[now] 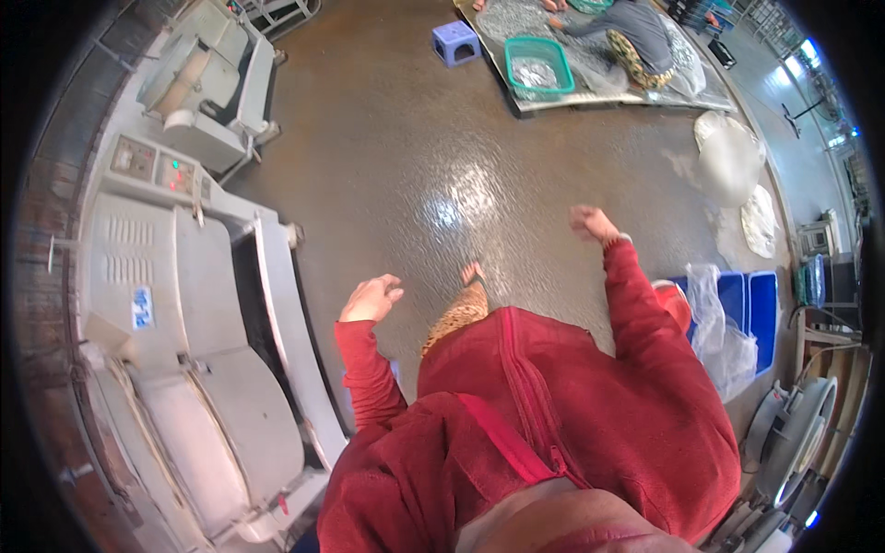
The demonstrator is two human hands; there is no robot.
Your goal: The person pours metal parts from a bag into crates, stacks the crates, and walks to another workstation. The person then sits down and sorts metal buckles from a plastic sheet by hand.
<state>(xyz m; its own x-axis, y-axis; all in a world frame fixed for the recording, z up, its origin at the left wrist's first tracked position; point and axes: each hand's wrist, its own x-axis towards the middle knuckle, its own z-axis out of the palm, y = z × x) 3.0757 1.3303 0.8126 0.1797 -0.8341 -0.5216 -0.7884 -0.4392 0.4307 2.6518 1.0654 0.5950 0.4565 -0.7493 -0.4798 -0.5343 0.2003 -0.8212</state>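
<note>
Left hand: left hand [371, 300], centre-left of the frame, fingers loosely curled, holding nothing, near the grey machine [198, 369].
Right hand: right hand [590, 223], centre-right, closed in a loose fist, empty, above the wet floor [415, 138].
Upper right: green basket [539, 66] beside a crouching person [627, 32].

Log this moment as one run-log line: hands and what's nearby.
left hand: empty, near grey machine | right hand: closed, empty, over wet floor | blue bins right
</note>
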